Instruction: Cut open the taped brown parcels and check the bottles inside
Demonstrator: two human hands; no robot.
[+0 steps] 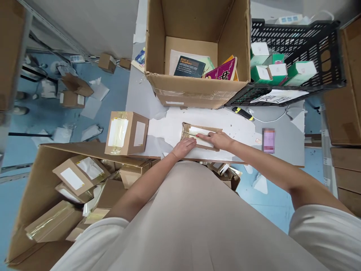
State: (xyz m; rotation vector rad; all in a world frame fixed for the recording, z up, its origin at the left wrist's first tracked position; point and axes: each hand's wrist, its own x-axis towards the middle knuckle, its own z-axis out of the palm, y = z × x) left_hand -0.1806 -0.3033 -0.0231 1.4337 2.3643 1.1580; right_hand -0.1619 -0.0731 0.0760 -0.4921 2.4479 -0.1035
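A small flat cardboard parcel (pixel 217 131) with a white label and clear tape at its left end lies on the white worktop in front of me. My left hand (pixel 184 147) rests on its near left edge, fingers lying flat and close together. Over the right half of the label is my right hand (pixel 221 140), its index finger stretched to the left and the others curled. A thin dark line runs along the label by that fingertip; whether it is a slit or a tool, I cannot tell. What the curled fingers hold, if anything, is hidden.
A taped carton (pixel 138 133) stands left on the worktop. Behind are an open box (pixel 197 88) of books and a black crate (pixel 328 56) of green-and-white boxes. A yellow-black utility knife (pixel 243 113) lies right, beyond a pink blurred object (pixel 268 140). A large box (pixel 31 203) of parcels stands lower left.
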